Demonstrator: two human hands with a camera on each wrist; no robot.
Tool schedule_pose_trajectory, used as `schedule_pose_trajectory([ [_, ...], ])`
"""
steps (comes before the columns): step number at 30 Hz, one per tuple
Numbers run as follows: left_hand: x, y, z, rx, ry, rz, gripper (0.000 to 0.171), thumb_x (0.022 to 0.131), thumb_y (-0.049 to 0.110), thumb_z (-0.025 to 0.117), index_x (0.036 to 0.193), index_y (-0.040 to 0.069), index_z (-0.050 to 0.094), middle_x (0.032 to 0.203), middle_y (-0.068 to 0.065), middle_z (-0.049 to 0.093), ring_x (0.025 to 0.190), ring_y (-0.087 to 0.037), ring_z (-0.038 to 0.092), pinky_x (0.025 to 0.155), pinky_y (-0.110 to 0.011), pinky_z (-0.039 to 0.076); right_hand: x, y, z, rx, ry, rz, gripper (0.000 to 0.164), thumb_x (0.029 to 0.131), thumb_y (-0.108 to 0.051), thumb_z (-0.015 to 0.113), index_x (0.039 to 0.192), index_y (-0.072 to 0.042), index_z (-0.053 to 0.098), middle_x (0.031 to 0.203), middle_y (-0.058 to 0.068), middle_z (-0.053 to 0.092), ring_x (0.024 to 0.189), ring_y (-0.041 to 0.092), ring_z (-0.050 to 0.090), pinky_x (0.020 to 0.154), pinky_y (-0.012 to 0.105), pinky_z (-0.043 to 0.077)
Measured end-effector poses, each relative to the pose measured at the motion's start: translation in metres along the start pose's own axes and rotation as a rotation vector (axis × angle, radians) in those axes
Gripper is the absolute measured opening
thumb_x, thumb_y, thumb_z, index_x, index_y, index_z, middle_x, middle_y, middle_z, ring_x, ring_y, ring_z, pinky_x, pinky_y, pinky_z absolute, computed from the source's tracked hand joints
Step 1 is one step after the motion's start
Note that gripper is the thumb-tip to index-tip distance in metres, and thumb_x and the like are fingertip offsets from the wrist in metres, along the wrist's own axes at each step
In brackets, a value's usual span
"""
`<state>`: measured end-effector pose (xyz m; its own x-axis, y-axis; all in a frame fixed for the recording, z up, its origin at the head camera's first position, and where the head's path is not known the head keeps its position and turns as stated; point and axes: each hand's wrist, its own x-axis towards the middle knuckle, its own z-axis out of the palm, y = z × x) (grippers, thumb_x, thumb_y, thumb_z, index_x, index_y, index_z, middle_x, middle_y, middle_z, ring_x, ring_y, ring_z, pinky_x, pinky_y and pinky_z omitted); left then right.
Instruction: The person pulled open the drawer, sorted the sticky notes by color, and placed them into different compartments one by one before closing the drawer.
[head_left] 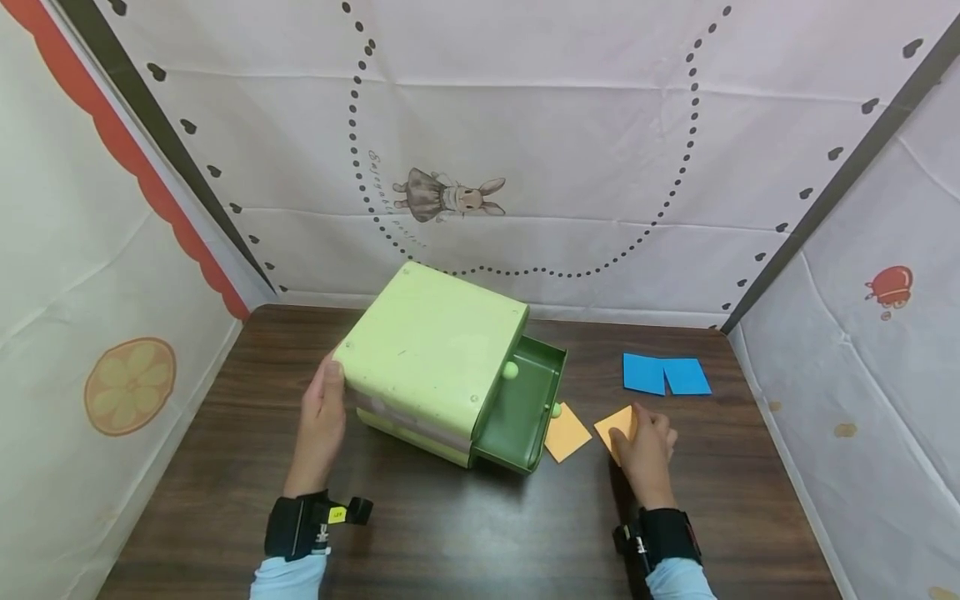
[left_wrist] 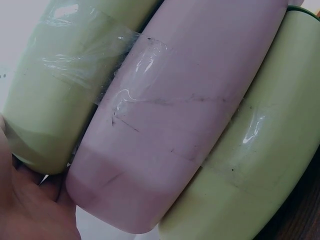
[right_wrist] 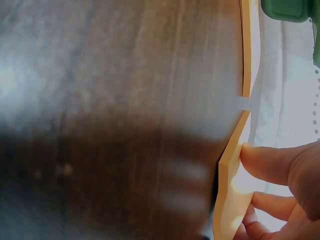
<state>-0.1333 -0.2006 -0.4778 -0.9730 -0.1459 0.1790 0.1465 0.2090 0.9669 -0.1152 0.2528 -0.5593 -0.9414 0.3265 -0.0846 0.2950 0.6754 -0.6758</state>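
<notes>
A light-green drawer box (head_left: 431, 350) stands askew on the table, with a dark-green drawer (head_left: 525, 404) pulled out to the right. My left hand (head_left: 321, 417) grips the box's left end, thumb on the top and fingers partly hidden behind it. Clear tape crosses its side over a pinkish middle drawer front (left_wrist: 165, 105). At the right, my right hand (head_left: 647, 450) pinches an orange sticky-note pad (right_wrist: 234, 192) between thumb and fingers, and the pad looks slightly tilted. Another orange sticky-note pad (head_left: 567, 433) lies beside the open drawer, partly under its edge.
Two blue sticky-note pads (head_left: 643, 372) lie side by side at the back right of the brown wooden table (head_left: 465, 533). White printed cloth (head_left: 585, 150) walls the table at the back and on both sides. Round green knobs (head_left: 511, 370) stick out at the drawers.
</notes>
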Motion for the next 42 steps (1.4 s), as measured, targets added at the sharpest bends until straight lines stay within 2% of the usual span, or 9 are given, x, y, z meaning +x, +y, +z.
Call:
schedule_pose_trajectory([
  [3, 0.0, 0.0, 0.0, -0.008, -0.003, 0.003, 0.058, 0.117, 0.046, 0.033, 0.164, 0.014, 0.041, 0.166, -0.004, 0.042, 0.155, -0.019, 0.033, 0.127, -0.043, 0.026, -0.001, 0.001, 0.001, 0.027, 0.033, 0.0, 0.062, 0.102, -0.007, 0.072, 0.157, 0.003, 0.044, 0.147, 0.033, 0.034, 0.129, 0.048, 0.027, 0.1, 0.063, 0.038],
  [6, 0.0, 0.0, -0.001, -0.007, -0.011, -0.009, 0.059, 0.116, 0.047, 0.033, 0.165, 0.015, 0.04, 0.167, -0.003, 0.04, 0.156, -0.02, 0.032, 0.127, -0.045, 0.025, -0.001, 0.002, 0.003, 0.055, 0.056, -0.004, 0.06, 0.1, -0.005, 0.074, 0.154, 0.001, 0.047, 0.146, 0.032, 0.036, 0.13, 0.049, 0.027, 0.102, 0.063, 0.034],
  [11, -0.001, 0.002, -0.001, 0.0, -0.021, -0.05, 0.061, 0.116, 0.051, 0.034, 0.166, 0.016, 0.038, 0.169, -0.003, 0.038, 0.157, -0.021, 0.029, 0.128, -0.05, 0.022, -0.002, 0.004, 0.0, 0.083, 0.067, -0.041, 0.053, 0.1, -0.002, 0.072, 0.149, 0.001, 0.051, 0.146, 0.031, 0.049, 0.127, 0.049, 0.037, 0.107, 0.065, 0.029],
  [14, -0.001, 0.003, -0.002, -0.005, -0.026, -0.063, 0.063, 0.115, 0.052, 0.034, 0.167, 0.016, 0.037, 0.17, -0.004, 0.037, 0.157, -0.022, 0.028, 0.128, -0.051, 0.021, -0.004, 0.005, -0.004, 0.131, 0.063, -0.074, 0.044, 0.104, -0.001, 0.066, 0.146, 0.002, 0.055, 0.141, 0.029, 0.055, 0.127, 0.046, 0.048, 0.109, 0.061, 0.039],
  [19, -0.001, 0.003, -0.002, -0.008, -0.03, -0.06, 0.064, 0.115, 0.052, 0.034, 0.167, 0.015, 0.036, 0.17, -0.005, 0.036, 0.158, -0.022, 0.027, 0.128, -0.051, 0.021, -0.006, 0.003, -0.009, 0.199, 0.065, -0.083, 0.034, 0.11, -0.007, 0.058, 0.143, 0.0, 0.061, 0.135, 0.024, 0.062, 0.12, 0.04, 0.061, 0.092, 0.052, 0.058],
  [25, 0.0, 0.003, -0.003, -0.013, -0.033, -0.056, 0.063, 0.115, 0.052, 0.033, 0.166, 0.015, 0.037, 0.17, -0.005, 0.036, 0.158, -0.022, 0.028, 0.128, -0.051, 0.021, -0.007, -0.01, -0.017, 0.236, 0.099, -0.056, 0.031, 0.11, -0.013, 0.062, 0.139, -0.007, 0.068, 0.13, 0.017, 0.067, 0.112, 0.034, 0.065, 0.084, 0.04, 0.059],
  [32, -0.001, 0.001, -0.004, -0.003, -0.028, -0.034, 0.062, 0.116, 0.05, 0.034, 0.166, 0.013, 0.037, 0.169, -0.005, 0.038, 0.157, -0.022, 0.029, 0.128, -0.05, 0.022, -0.014, -0.027, -0.027, 0.346, 0.133, -0.132, 0.03, 0.108, -0.017, 0.068, 0.136, -0.007, 0.072, 0.128, 0.015, 0.07, 0.107, 0.029, 0.066, 0.076, 0.015, 0.052],
  [35, -0.001, 0.0, -0.003, -0.002, -0.031, -0.039, 0.063, 0.116, 0.051, 0.034, 0.166, 0.014, 0.037, 0.169, -0.005, 0.038, 0.157, -0.021, 0.028, 0.128, -0.05, 0.022, -0.017, -0.038, -0.033, 0.413, 0.129, -0.13, 0.032, 0.108, -0.02, 0.068, 0.136, -0.007, 0.072, 0.128, 0.014, 0.07, 0.106, 0.026, 0.065, 0.075, 0.013, 0.052],
  [42, -0.002, -0.001, -0.004, -0.001, -0.032, -0.045, 0.063, 0.116, 0.051, 0.034, 0.166, 0.014, 0.037, 0.169, -0.005, 0.038, 0.157, -0.022, 0.029, 0.128, -0.051, 0.022, -0.026, -0.064, -0.046, 0.606, 0.105, -0.118, 0.036, 0.107, -0.029, 0.069, 0.137, -0.01, 0.072, 0.129, 0.009, 0.069, 0.106, 0.024, 0.062, 0.082, 0.019, 0.058],
])
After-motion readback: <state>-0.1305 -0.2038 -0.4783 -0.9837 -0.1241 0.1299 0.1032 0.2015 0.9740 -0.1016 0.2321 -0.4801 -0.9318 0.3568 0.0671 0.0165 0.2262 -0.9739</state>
